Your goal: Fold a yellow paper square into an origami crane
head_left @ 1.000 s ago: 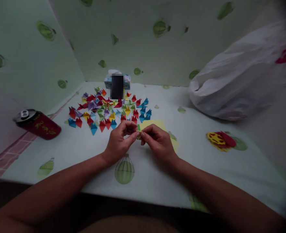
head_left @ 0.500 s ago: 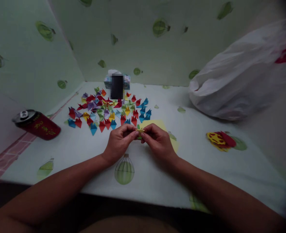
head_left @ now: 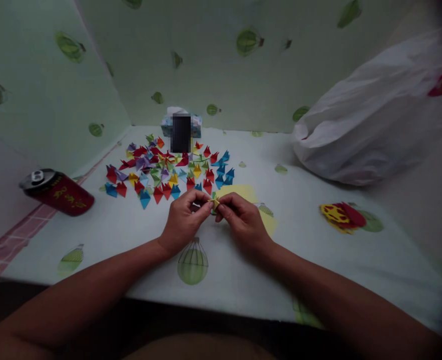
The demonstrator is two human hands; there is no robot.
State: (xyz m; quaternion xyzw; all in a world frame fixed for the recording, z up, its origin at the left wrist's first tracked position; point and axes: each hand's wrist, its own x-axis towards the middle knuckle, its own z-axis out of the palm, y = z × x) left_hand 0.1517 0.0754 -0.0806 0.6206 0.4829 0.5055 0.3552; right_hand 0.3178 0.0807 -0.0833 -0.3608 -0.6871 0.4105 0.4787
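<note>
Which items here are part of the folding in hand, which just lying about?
In use: left hand, right hand, small yellow paper piece, yellow sheet, pile of folded paper pieces.
Lying about: red can, white plastic bag, red and yellow cut-outs, tissue pack.

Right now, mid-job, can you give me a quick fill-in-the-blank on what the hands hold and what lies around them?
1. Both the left hand and the right hand pinch one small folded piece of paper whose colour is ____.
2. The red can on the left lies on its ____.
3. The pile of folded paper pieces lies ____ the hands, toward the wall.
4. The big plastic bag on the right is ____ in colour.

Missing words: yellow; side; beyond; white
</note>
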